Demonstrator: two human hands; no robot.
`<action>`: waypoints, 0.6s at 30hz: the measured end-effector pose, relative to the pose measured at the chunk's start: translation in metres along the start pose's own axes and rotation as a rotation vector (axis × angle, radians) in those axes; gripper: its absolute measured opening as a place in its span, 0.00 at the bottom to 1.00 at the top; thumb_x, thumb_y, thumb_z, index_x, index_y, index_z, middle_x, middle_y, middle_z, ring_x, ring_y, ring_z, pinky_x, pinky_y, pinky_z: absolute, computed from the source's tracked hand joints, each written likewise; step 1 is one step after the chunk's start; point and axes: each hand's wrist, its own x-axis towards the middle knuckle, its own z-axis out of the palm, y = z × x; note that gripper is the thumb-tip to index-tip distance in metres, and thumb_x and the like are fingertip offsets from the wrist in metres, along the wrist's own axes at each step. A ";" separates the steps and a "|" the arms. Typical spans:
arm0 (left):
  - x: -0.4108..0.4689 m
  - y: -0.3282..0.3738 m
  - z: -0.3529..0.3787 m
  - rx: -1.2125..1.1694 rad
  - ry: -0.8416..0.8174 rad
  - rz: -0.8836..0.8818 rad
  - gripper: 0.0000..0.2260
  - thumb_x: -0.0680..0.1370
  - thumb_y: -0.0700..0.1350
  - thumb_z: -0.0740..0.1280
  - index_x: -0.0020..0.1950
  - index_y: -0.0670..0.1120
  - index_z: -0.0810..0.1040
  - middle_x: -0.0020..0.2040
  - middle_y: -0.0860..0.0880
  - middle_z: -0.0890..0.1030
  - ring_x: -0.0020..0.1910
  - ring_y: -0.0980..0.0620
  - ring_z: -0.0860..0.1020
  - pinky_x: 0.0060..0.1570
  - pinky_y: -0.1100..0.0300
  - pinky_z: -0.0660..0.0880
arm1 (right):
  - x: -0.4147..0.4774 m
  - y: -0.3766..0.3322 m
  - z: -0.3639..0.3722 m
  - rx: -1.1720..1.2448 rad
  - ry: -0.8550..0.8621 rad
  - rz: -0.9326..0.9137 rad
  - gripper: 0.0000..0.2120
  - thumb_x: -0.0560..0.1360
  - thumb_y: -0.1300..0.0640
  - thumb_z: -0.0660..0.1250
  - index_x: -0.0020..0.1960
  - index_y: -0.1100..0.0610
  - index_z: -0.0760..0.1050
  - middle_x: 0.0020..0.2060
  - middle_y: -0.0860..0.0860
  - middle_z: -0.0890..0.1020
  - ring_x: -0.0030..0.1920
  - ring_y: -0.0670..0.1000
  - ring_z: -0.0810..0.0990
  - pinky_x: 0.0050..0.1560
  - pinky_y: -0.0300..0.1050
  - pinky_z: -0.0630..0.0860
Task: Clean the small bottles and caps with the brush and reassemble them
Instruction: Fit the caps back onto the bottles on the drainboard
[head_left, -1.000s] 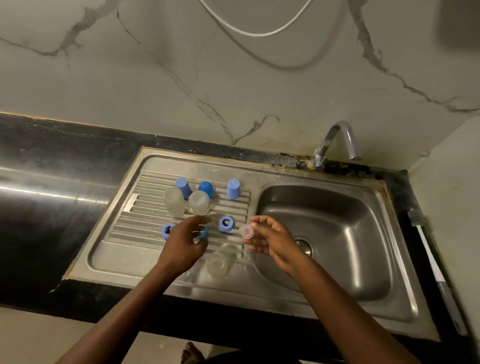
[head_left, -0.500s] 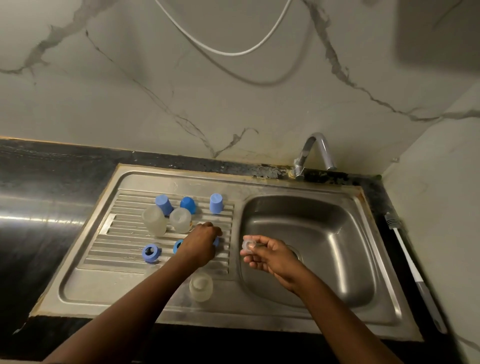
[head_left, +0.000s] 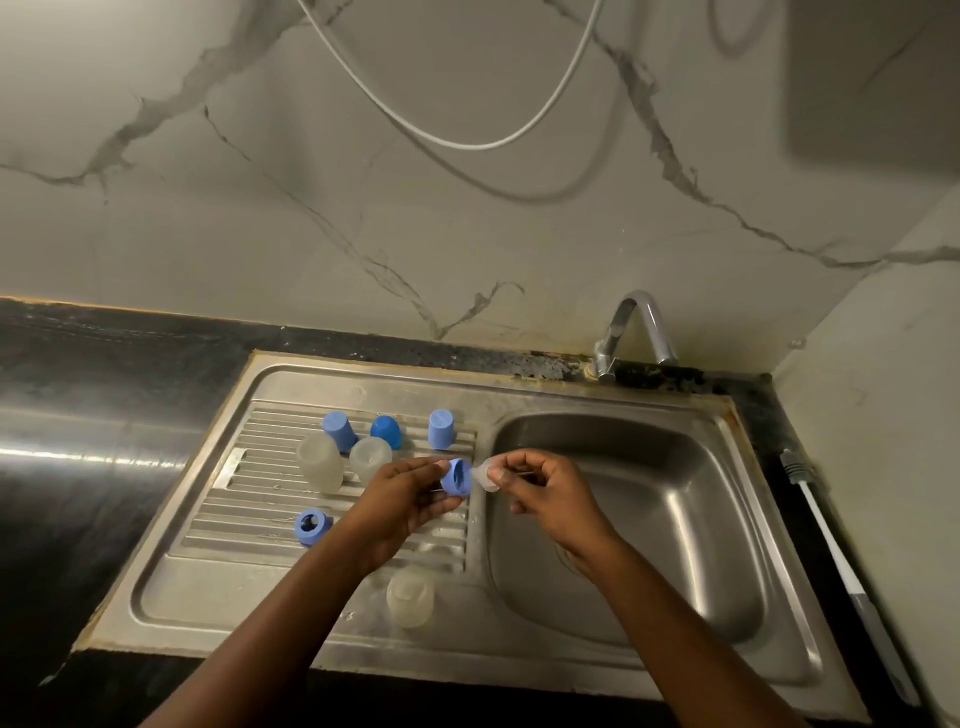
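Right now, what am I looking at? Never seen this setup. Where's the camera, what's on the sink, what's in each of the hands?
There is no machine here. These are a person's two bare hands, filmed by one wide-angle camera worn on the head, looking forward and down.

The left hand grips a blue plastic ring cap. The right hand pinches a small clear plastic piece right beside that cap.

On the ribbed steel drainboard stand:
- three translucent small bottles
- three solid blue plastic caps
- a second blue ring cap

A white-handled brush lies untouched on the black counter, to the right of the steel basin.
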 end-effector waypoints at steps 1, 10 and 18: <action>-0.003 0.002 0.002 -0.034 -0.009 -0.009 0.12 0.87 0.40 0.62 0.66 0.36 0.80 0.58 0.34 0.85 0.61 0.37 0.84 0.58 0.50 0.84 | 0.002 -0.003 0.002 -0.005 -0.005 -0.006 0.04 0.78 0.55 0.74 0.53 0.51 0.86 0.48 0.49 0.88 0.51 0.54 0.85 0.45 0.45 0.82; -0.024 0.013 0.011 -0.159 -0.042 -0.040 0.13 0.87 0.42 0.62 0.67 0.37 0.80 0.60 0.34 0.85 0.58 0.39 0.85 0.58 0.49 0.83 | 0.008 -0.014 0.019 -0.042 -0.049 -0.039 0.06 0.75 0.54 0.78 0.50 0.52 0.85 0.46 0.49 0.88 0.48 0.53 0.86 0.45 0.45 0.83; -0.034 0.013 0.014 -0.153 -0.052 -0.053 0.13 0.87 0.40 0.62 0.66 0.35 0.80 0.59 0.33 0.85 0.61 0.36 0.84 0.56 0.49 0.84 | 0.009 -0.015 0.021 -0.172 -0.017 -0.097 0.13 0.74 0.53 0.78 0.56 0.46 0.80 0.48 0.45 0.85 0.49 0.47 0.85 0.45 0.45 0.85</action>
